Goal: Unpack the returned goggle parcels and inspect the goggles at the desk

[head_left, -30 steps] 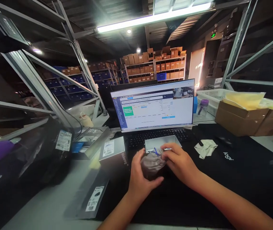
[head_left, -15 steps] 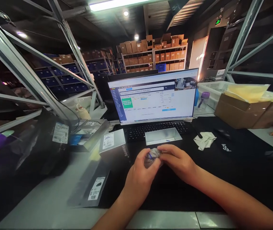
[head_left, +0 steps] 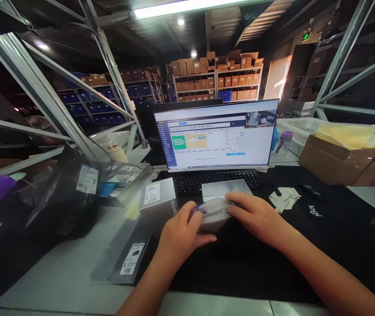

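Observation:
Both my hands are around a rounded greyish bundle (head_left: 216, 214) that looks wrapped in clear plastic; its contents are hard to make out. At its left end my left hand (head_left: 181, 232) pinches beside a dark blue strip, with the thumb stretched out below. My right hand (head_left: 258, 219) grips the other end, fingertips on top. Just behind the bundle lies an open silvery box tray (head_left: 228, 188), partly covered by the right fingers. To the left stands a silver-grey labelled box (head_left: 156, 197). Nearer to me is a flat grey sleeve with a white label (head_left: 132, 259).
A monitor (head_left: 216, 140) and black keyboard (head_left: 187, 182) are behind the tray. On the black mat (head_left: 332, 237) lie a crumpled white cloth (head_left: 284, 199) and a mouse (head_left: 309, 191). Cardboard boxes (head_left: 325, 160) stand right; a black plastic bag (head_left: 65, 197) lies left.
The bundle has spread from a compact ball into a wider shape. My hands have moved apart, and the left thumb has come off its near side. The view has shifted slightly.

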Demonstrator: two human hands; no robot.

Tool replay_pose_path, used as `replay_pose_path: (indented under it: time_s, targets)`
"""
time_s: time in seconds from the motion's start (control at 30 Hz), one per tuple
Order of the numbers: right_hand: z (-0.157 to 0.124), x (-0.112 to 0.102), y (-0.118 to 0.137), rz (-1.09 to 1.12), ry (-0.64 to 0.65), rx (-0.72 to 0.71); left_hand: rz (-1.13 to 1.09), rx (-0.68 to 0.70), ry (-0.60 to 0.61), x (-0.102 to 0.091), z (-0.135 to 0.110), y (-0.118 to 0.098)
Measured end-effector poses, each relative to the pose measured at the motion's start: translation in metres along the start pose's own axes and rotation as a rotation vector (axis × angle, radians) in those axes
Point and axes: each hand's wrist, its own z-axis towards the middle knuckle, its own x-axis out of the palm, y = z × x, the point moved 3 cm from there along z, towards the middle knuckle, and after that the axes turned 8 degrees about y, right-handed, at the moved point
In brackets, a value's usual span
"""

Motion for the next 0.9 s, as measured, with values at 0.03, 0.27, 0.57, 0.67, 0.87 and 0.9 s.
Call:
replay_pose_path:
  time_s: [0.03,0.27,0.57,0.67,0.87,0.9]
  targets:
    - [0.000,0.002,0.002,0.013,-0.033,0.016,-0.031,-0.046,-0.007,0.004,-0.001,-0.001]
    - [-0.002,0.012,0.028,0.079,-0.256,-0.075,-0.453,-0.268,0.023,0.036,-0.006,-0.019]
    - [0.002,0.009,0.021,0.040,0.102,-0.058,-0.546,-0.475,-0.078,0.036,-0.005,-0.015]
    - [0.001,0.007,0.010,0.076,0.148,0.081,-0.482,-0.403,-0.161,0.038,-0.007,-0.014]
    - [-0.004,0.013,0.012,0.176,0.052,0.165,-0.394,-0.201,-0.210,0.044,-0.010,-0.022]
    - [-0.004,0.014,0.014,0.177,0.061,0.156,-0.394,-0.175,-0.209,0.044,-0.010,-0.024]
